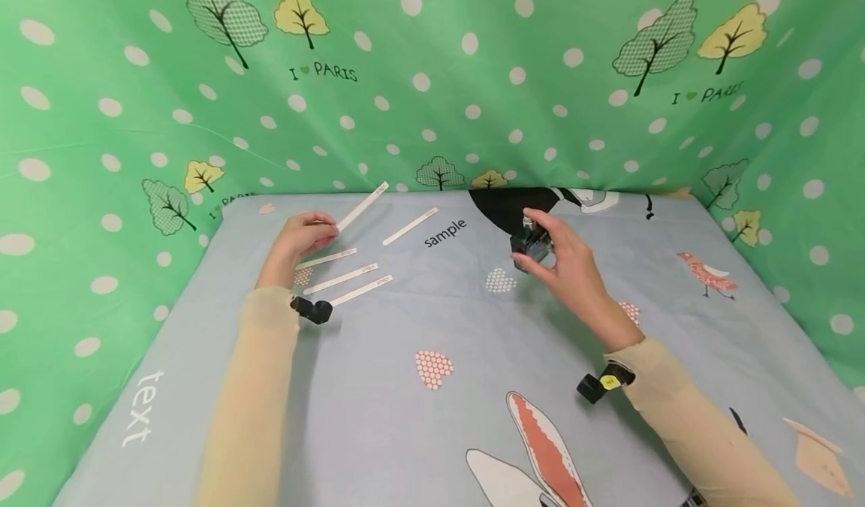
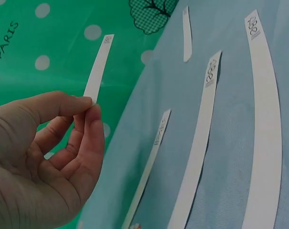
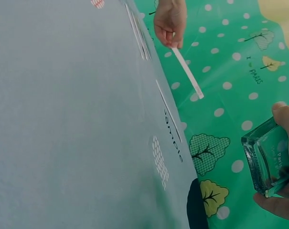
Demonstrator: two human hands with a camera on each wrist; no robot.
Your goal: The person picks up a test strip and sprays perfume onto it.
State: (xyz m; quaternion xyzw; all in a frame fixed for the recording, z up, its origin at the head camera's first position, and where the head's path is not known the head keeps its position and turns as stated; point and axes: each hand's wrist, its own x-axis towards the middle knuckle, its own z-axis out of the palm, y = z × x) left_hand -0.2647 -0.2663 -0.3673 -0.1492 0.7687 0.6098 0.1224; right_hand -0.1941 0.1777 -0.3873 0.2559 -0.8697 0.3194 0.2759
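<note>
Green polka-dotted fabric (image 1: 432,143) forms the background to a cloth-covered table (image 1: 375,424). Two sleeved forearms (image 1: 246,402) reach toward the far edge, the left nearly straight, the right slanting inward from the near right corner. The right hand (image 1: 574,263), right of the far edge's middle, grasps a glass perfume bottle (image 3: 259,164) above the cloth, one fingertip at the silvery nozzle (image 1: 528,223). The smooth glass could slip if this fingertip hold slackens; an unintended press on the nozzle could wet the cloth. The left hand (image 1: 296,242), toward the far left corner, pinches a white paper strip (image 1: 363,206) by one end, its free end pointing to the far edge; so slight a pinch could let it bend or drop. Four loose strips (image 1: 410,226) lie on the table, three beside the left hand, where a lowered wrist could scatter them.
</note>
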